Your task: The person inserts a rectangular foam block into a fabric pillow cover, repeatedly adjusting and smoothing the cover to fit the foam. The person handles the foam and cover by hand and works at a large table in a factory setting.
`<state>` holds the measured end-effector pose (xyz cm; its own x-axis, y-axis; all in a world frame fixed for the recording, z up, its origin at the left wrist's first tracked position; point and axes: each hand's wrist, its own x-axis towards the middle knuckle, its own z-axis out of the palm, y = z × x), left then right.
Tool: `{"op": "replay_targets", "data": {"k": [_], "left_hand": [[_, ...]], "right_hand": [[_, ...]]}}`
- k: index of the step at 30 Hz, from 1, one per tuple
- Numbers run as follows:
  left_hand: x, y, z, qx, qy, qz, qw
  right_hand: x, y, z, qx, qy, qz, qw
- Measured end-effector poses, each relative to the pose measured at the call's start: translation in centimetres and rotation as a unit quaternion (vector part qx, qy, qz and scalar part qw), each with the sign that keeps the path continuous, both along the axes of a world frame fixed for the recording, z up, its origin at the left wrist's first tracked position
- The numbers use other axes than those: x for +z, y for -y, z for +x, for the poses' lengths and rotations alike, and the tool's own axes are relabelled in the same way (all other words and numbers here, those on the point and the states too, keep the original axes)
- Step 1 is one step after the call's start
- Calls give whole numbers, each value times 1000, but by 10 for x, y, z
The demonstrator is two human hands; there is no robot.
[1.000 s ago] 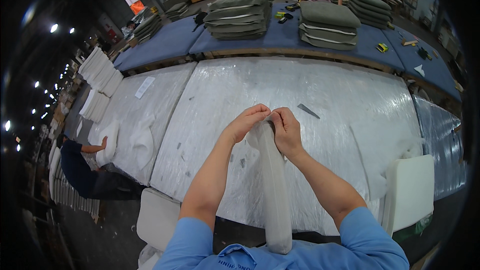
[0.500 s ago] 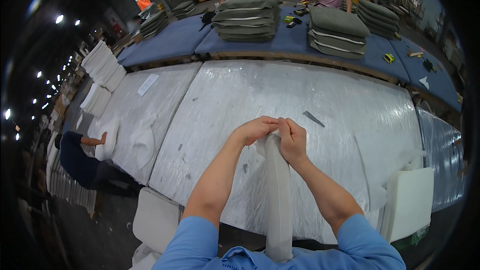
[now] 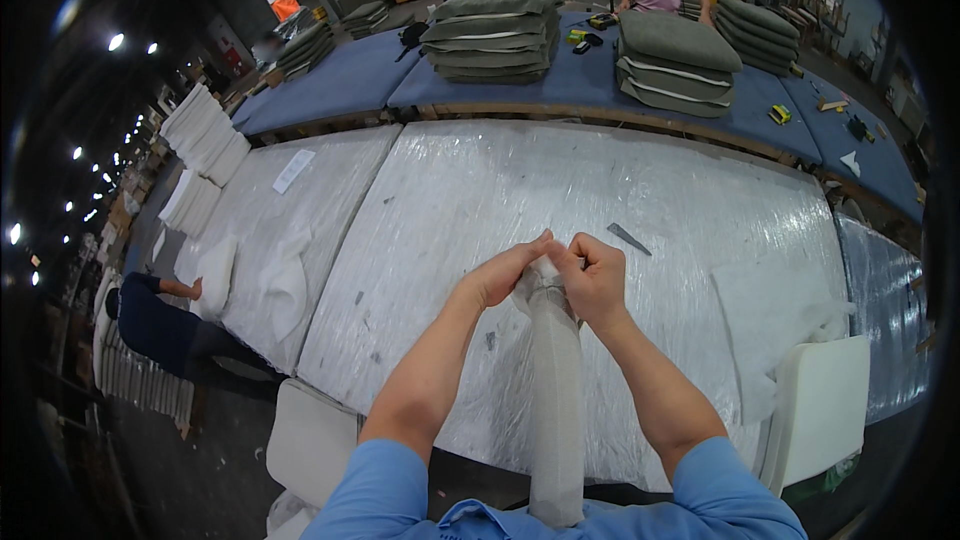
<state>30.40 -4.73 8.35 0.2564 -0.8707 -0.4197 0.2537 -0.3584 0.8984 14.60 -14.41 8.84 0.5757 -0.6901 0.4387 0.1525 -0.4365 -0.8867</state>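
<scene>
A long, pale grey-white padded piece, perhaps a cushion seen edge-on, runs from my chest out over the plastic-covered table. Thin white wrap material is bunched at its far end. My left hand closes on this material from the left, thumb pointing up. On the other side my right hand is curled in a fist-like grip against the same end, its thumb close to the left one. What lies between the fingers is partly hidden.
White cushions stand at the table's near right, another at near left. White sheeting lies on the right. Grey-green cushion stacks sit on the blue table beyond. A co-worker bends at the left; two others stand at the back.
My hands have drawn slightly apart, and more of the bunched white material shows between them. My right hand has shifted a little right. The pink-shirted co-worker's arms have moved.
</scene>
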Motion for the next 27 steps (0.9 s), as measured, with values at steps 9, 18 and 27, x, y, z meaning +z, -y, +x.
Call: {"op": "replay_targets", "data": {"k": [9, 18, 27], "left_hand": [[5, -3, -18, -31, 0, -55, 998], [-7, -5, -35, 52, 16, 2, 998], [-1, 9, -39, 59, -11, -7, 998]], "right_hand": [[10, 30, 18, -52, -34, -131, 989], [5, 50, 28, -5, -90, -127, 988], [-12, 65, 39, -6, -100, -2, 995]]}}
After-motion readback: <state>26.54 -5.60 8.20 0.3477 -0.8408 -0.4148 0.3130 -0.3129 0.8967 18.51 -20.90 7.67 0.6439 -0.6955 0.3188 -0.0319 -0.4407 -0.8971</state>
